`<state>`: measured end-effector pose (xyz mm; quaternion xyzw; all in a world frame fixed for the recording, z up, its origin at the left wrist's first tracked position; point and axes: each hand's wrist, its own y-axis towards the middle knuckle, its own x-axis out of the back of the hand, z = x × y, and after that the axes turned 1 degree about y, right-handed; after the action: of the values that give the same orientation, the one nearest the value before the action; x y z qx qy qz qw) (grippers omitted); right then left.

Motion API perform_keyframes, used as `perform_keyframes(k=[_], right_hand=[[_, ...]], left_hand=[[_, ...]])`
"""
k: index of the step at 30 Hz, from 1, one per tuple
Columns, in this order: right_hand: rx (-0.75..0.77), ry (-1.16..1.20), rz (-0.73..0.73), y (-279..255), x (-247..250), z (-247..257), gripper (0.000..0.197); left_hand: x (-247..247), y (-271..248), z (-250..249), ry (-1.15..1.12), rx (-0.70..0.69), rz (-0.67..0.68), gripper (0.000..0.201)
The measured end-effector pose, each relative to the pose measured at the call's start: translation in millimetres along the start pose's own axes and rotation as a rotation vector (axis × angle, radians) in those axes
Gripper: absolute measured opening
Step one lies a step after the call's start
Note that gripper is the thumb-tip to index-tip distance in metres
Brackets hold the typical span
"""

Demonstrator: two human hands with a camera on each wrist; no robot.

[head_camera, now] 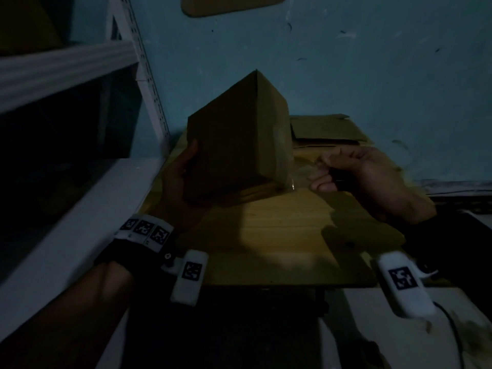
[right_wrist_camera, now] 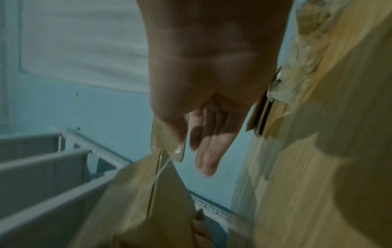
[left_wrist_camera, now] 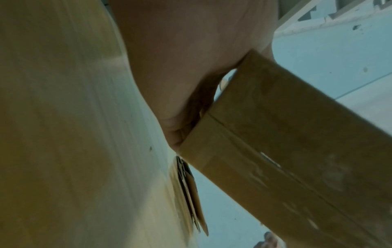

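Observation:
A closed brown cardboard box [head_camera: 234,145] stands tilted on one edge on the wooden table [head_camera: 279,235]. My left hand [head_camera: 183,174] grips its left side, thumb on the near face. The left wrist view shows the palm [left_wrist_camera: 180,75] against the box [left_wrist_camera: 297,151], whose seam is taped over. To the right of the box, my right hand [head_camera: 322,174] pinches a strip of clear tape [right_wrist_camera: 167,164] between thumb and fingers [right_wrist_camera: 207,151]. The strip runs down onto the box [right_wrist_camera: 148,201]. Something dark sits in that hand in the head view; I cannot tell what.
Flattened cardboard sheets [head_camera: 327,129] lie stacked at the back of the table against the blue wall [head_camera: 346,62]. A white metal shelf rack [head_camera: 66,209] stands close on the left. Crumpled clear tape [right_wrist_camera: 307,42] lies on the table [right_wrist_camera: 318,167] beside my right wrist.

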<state>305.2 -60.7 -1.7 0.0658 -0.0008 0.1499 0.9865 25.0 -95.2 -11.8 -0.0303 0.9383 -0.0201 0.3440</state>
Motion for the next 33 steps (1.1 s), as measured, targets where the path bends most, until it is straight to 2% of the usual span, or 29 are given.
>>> perform_keyframes(k=[3,5,7,11,13,17,22,25,27,33], right_hand=[[-0.006,0.138,0.151,-2,3,7,0.029],[0.013,0.149,0.231,-4,6,8,0.04],[0.032,0.171,0.325,-6,8,6,0.042],[0.028,0.267,0.484,-9,9,1,0.048],[0.025,0.286,0.525,-7,9,0,0.05],[0.008,0.261,0.578,-4,11,-1,0.043],[-0.07,0.209,0.522,-2,7,-3,0.039],[-0.054,0.155,0.442,-3,4,-2,0.039],[-0.021,0.115,0.373,-4,2,1,0.037],[0.091,-0.029,0.187,-4,-1,5,0.034]], left_hand=[[5,2,-4,0.015,0.024,-0.008,0.078],[8,3,-5,0.008,0.017,-0.001,0.07],[10,4,-4,0.012,0.018,0.015,0.069],[10,5,1,0.041,0.031,0.063,0.099],[10,5,2,0.026,0.041,0.079,0.101],[10,5,0,0.039,0.077,0.099,0.118],[13,5,-1,0.012,0.036,0.048,0.1],[8,6,0,0.031,0.023,-0.004,0.067],[4,6,2,0.03,0.04,-0.002,0.056],[-1,3,6,0.034,0.024,0.051,0.051]])
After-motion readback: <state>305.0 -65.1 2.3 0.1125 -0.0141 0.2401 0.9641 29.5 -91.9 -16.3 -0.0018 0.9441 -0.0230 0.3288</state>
